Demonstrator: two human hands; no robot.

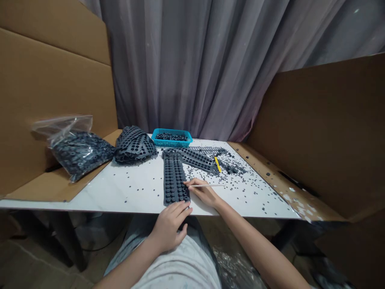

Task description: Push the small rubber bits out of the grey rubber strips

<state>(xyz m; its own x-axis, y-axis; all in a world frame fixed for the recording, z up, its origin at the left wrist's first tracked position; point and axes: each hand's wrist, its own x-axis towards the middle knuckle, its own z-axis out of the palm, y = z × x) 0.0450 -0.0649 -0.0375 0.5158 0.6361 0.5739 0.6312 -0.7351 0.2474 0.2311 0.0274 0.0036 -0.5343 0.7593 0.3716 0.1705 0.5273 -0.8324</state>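
A dark grey sheet with rows of round, knob-like parts (173,178) lies lengthwise near the table's front edge. My right hand (204,193) pinches a thin white stick (212,185) whose one end points away to the right; the other end, at the fingertips, meets the right side of the sheet. My left hand (173,222) rests with fingers stretched out at the sheet's near end, thumb apart, with nothing visible in its grasp. Just beyond lies a dark strip with rows of holes (197,159), angled to the right. A yellow piece (217,164) is beside it.
A blue basket (172,143) of small dark parts stands at the back. Left of it are a heap of perforated sheets (135,144) and a clear zip bag of dark pieces (81,152). Small black bits (236,170) litter the white table (141,200). Cardboard walls (313,132) flank both sides.
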